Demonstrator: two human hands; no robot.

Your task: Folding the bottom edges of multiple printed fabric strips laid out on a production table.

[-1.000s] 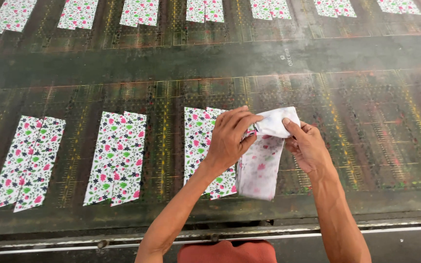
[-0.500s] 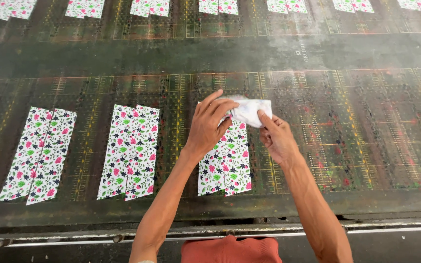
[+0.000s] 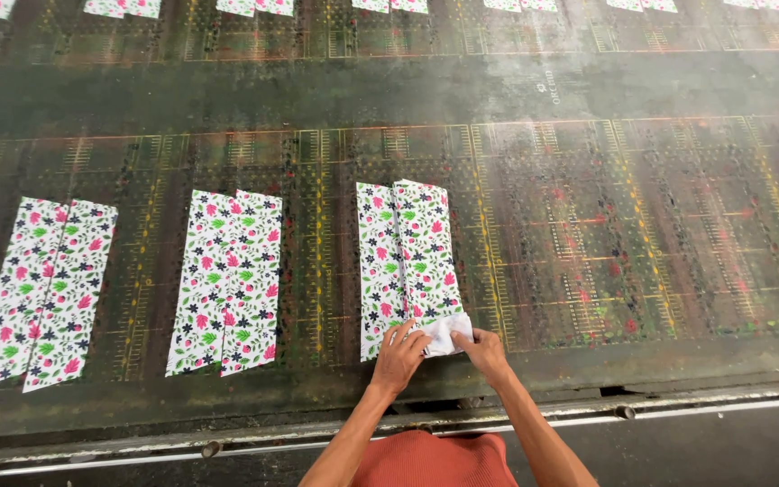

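Observation:
Two floral-printed white fabric strips lie side by side on the long dark printing table, straight ahead of me. At their near end the right strip's corner is turned up, showing its plain white back. My left hand pinches that folded end from the left. My right hand grips it from the right. Both hands sit close to the table's near edge.
Two more pairs of floral strips lie to the left, one near and one farther left. Another row of strips runs along the table's far side. A metal rail borders the near edge. The table bears coloured grid marks.
The strip that my hands held bunched above the table now lies flat beside its partner. Both hands have moved down to its near end. The view has shifted right.

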